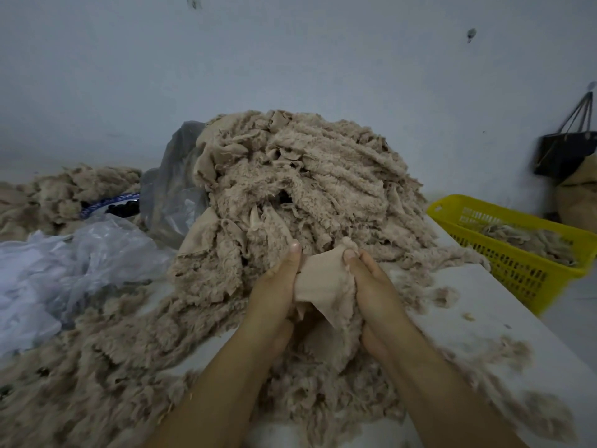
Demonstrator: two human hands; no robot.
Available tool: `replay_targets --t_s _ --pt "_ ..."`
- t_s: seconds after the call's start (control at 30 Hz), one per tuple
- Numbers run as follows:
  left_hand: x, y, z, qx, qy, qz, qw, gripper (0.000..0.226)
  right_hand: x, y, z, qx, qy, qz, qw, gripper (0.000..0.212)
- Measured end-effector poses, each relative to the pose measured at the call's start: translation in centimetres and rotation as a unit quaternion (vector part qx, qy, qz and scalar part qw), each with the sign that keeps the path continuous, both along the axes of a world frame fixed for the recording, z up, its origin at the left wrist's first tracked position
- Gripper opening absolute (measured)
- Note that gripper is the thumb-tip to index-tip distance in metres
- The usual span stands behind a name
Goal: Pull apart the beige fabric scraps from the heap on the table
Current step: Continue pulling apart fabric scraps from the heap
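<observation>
A tall heap of beige fleecy fabric scraps [303,179] rises at the middle of the white table [478,305]. In front of it I hold one beige scrap [323,282], smooth side up. My left hand [277,286] pinches its left edge with thumb on top. My right hand [371,282] pinches its right edge the same way. The scrap is stretched between the two hands, and its lower part hangs down onto loose fluff. More torn scraps and fluff [97,367] spread over the near left of the table.
Crumpled clear and white plastic bags [80,253] lie at the left, with another beige pile [64,192] behind them. A yellow slotted basket [517,253] holding some scraps stands at the right table edge. A dark bag [565,150] hangs on the wall at far right.
</observation>
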State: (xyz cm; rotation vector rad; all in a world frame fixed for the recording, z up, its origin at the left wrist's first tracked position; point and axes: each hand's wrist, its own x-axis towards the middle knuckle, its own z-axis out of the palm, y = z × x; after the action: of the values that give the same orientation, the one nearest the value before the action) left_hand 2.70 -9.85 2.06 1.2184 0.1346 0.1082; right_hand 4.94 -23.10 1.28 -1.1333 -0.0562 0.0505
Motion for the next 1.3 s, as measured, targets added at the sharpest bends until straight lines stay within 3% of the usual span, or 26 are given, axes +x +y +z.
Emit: replay_targets --t_s 0.17,0.27,0.33,0.43,0.53,0.57,0.67,0.73,0.83,0.9,0.97,1.07,1.13,1.23,1.3 --pt "0.7 0.5 0.1 -0.128 -0.012 -0.024 0.991 0.046 0.3 -0.7 0.6 0.060 0.028 -0.024 0.998 0.017" --pt "0.7 2.7 0.1 -0.147 -0.061 0.011 0.987 0.064 1.0 -2.9 1.4 0.143 0.044 -0.053 0.987 0.030" --pt "0.6 2.9 0.0 -0.056 -0.055 0.035 0.996 0.072 0.7 -3.1 1.3 0.160 0.046 -0.011 0.986 0.034" --pt "0.2 0.9 -0.2 0.213 -0.031 0.004 0.977 0.077 0.3 -2.2 0.9 0.173 0.051 0.056 0.982 0.046" --pt "-0.2 -0.4 -0.3 0.317 -0.101 -0.092 0.938 0.028 0.1 -2.4 1.0 0.167 0.052 0.092 0.980 0.053" --pt "-0.4 -0.6 -0.3 0.330 -0.115 -0.114 0.930 0.023 0.1 -2.6 1.0 0.154 0.050 0.106 0.981 0.048" --pt "-0.6 -0.5 -0.5 0.309 -0.135 -0.130 0.932 0.041 -0.1 -2.6 0.6 0.098 0.048 0.123 0.986 0.031" --pt "-0.5 -0.4 -0.9 0.299 -0.134 -0.140 0.934 0.030 0.0 -2.2 0.4 0.038 0.028 0.072 0.996 0.026" --pt "-0.3 -0.1 -0.8 0.263 -0.119 -0.069 0.955 0.005 -0.2 -1.2 0.1 -0.070 -0.062 0.026 0.995 0.051" --pt "-0.1 0.1 -0.4 0.192 -0.083 -0.008 0.978 0.020 -1.1 -0.3 0.0 -0.177 -0.142 0.069 0.971 0.060" --pt "0.1 0.6 0.0 0.092 -0.066 0.005 0.994 0.022 -1.9 0.9 0.0 -0.281 -0.186 0.122 0.934 0.049" --pt "0.0 1.3 0.3 0.076 -0.057 0.043 0.995 0.036 -1.8 1.2 -0.5 -0.404 -0.231 0.025 0.885 0.026" --pt "0.1 1.4 0.2 0.086 -0.050 0.070 0.993 0.042 -1.4 0.8 -0.5 -0.386 -0.200 -0.045 0.900 0.013" --pt "-0.1 0.8 0.1 0.093 -0.042 0.070 0.992 0.047 -1.1 0.4 0.0 -0.213 -0.063 -0.088 0.971 0.027" --pt "0.0 0.3 0.0 0.094 -0.033 0.076 0.992 0.048 -1.1 0.5 0.6 -0.126 0.019 -0.107 0.986 0.034"
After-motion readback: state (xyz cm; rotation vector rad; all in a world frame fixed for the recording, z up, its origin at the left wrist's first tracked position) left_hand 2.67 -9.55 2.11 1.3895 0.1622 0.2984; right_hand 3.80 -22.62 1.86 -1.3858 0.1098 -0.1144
